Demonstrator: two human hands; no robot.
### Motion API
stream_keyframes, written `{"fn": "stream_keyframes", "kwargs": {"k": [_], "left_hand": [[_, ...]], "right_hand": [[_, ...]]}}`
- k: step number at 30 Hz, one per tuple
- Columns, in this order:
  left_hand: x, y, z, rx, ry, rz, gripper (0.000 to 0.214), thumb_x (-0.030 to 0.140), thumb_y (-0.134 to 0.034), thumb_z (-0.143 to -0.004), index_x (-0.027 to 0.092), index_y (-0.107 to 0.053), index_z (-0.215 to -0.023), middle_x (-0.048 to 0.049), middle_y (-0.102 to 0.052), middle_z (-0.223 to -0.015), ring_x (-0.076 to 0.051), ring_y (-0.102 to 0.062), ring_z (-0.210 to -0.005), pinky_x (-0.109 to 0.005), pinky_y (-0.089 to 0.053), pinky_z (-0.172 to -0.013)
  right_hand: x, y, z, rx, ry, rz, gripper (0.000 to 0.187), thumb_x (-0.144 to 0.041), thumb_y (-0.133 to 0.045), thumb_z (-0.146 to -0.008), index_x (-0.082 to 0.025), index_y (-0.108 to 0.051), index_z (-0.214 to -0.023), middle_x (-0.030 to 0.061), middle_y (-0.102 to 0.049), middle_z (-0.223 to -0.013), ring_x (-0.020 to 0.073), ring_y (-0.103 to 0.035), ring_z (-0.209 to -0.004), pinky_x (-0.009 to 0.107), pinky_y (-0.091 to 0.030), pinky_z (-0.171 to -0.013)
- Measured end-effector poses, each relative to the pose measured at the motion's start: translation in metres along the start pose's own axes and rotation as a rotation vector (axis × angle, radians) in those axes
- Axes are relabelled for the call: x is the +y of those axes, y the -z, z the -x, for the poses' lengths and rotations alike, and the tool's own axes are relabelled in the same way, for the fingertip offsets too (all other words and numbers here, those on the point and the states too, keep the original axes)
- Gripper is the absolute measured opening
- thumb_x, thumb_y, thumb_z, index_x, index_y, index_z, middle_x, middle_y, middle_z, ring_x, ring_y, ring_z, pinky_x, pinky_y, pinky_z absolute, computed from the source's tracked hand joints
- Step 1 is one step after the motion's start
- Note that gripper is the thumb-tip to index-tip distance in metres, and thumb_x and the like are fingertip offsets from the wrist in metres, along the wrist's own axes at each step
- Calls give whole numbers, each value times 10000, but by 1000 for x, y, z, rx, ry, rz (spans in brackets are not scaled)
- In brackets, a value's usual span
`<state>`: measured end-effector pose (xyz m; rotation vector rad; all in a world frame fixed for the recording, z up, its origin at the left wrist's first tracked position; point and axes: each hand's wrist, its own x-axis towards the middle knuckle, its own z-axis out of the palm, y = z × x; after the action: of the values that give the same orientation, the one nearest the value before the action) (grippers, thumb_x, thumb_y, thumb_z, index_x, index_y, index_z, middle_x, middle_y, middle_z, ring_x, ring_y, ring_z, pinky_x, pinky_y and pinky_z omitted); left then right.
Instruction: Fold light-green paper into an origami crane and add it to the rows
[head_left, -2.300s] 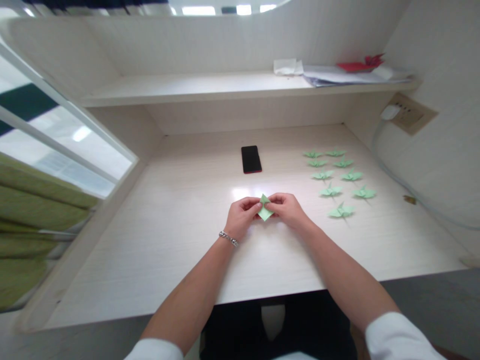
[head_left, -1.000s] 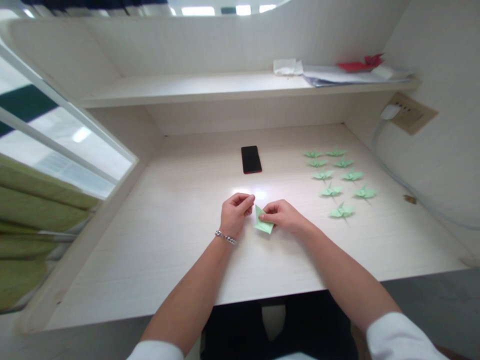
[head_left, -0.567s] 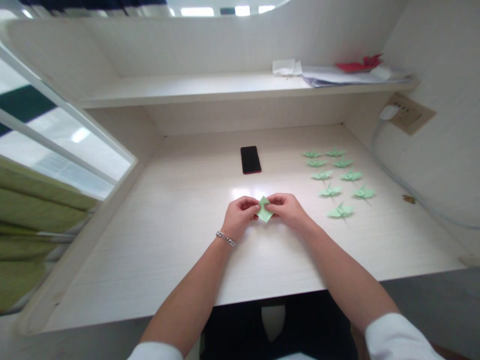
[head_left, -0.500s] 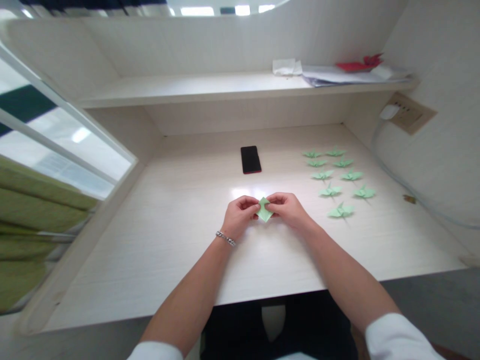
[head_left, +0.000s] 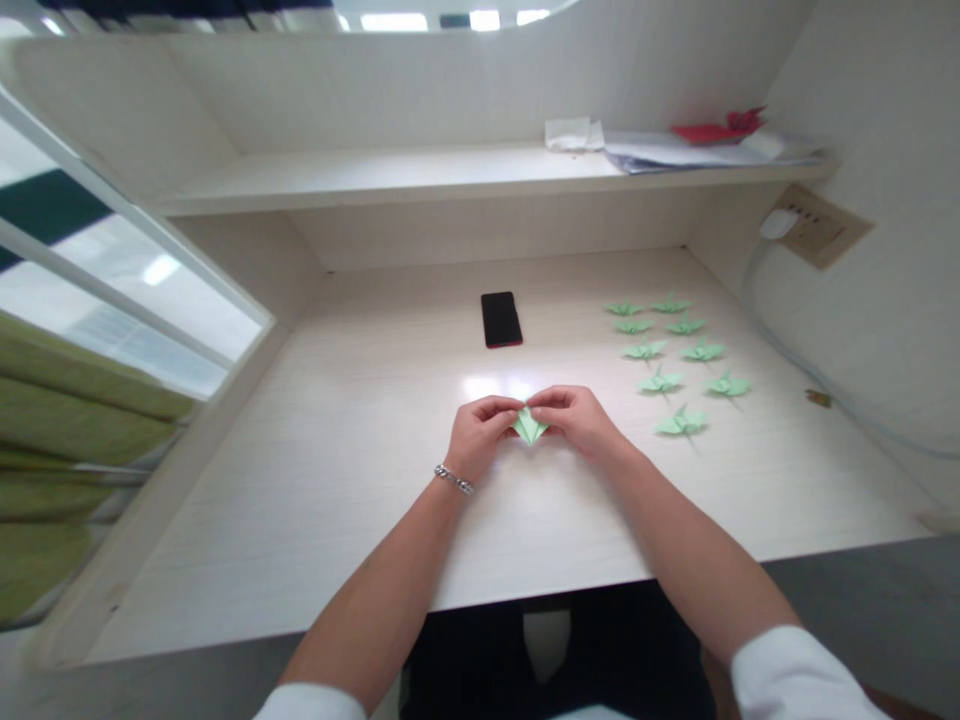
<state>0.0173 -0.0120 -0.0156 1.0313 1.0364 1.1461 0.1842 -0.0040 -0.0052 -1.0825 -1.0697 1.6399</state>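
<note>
A small folded piece of light green paper (head_left: 529, 427) sits between my two hands just above the pale wooden desk (head_left: 360, 480). My left hand (head_left: 480, 435), with a metal bracelet at the wrist, pinches the paper's left side with thumb and fingers closed. My right hand (head_left: 574, 418) pinches its right side the same way. The fingertips of both hands meet over the paper's top, so only its lower point shows.
Several finished green paper cranes (head_left: 679, 352) lie in two rows to the right. A black phone (head_left: 501, 319) lies farther back at the centre. The shelf above holds papers (head_left: 675, 150) and red origami (head_left: 724, 126). A wall socket (head_left: 814, 225) with a cable is at right.
A second ago my left hand was off the paper while the right held it; now both hands pinch it, fingertips drawn together over the top, covering more of the paper.
</note>
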Motion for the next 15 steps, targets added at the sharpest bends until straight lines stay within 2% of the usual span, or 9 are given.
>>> {"fn": "stream_keyframes", "kwargs": {"k": [9,15], "left_hand": [[-6,1,-2,9,-17,-9,463,305,-792,-608,126,-621,-998,-38,-664,-728,-136,-627,-629,-271,-537,-591],[-2,-6,2,-86,65,-23,554,281,-806,-587,130,-562,-1061,-18,-661,-668,-151,-637,-567,-288,-538,-570]], "right_hand": [[8,0,-4,41,102,99,304,-312,-773,-586,-148,-631,-799,3,-641,-667,136,-605,-600,260,-512,-544],[8,-1,-7,171,188,144,329,-348,-786,-563,-171,-544,-699,-30,-567,-577,124,-560,-540,265,-504,-523]]}}
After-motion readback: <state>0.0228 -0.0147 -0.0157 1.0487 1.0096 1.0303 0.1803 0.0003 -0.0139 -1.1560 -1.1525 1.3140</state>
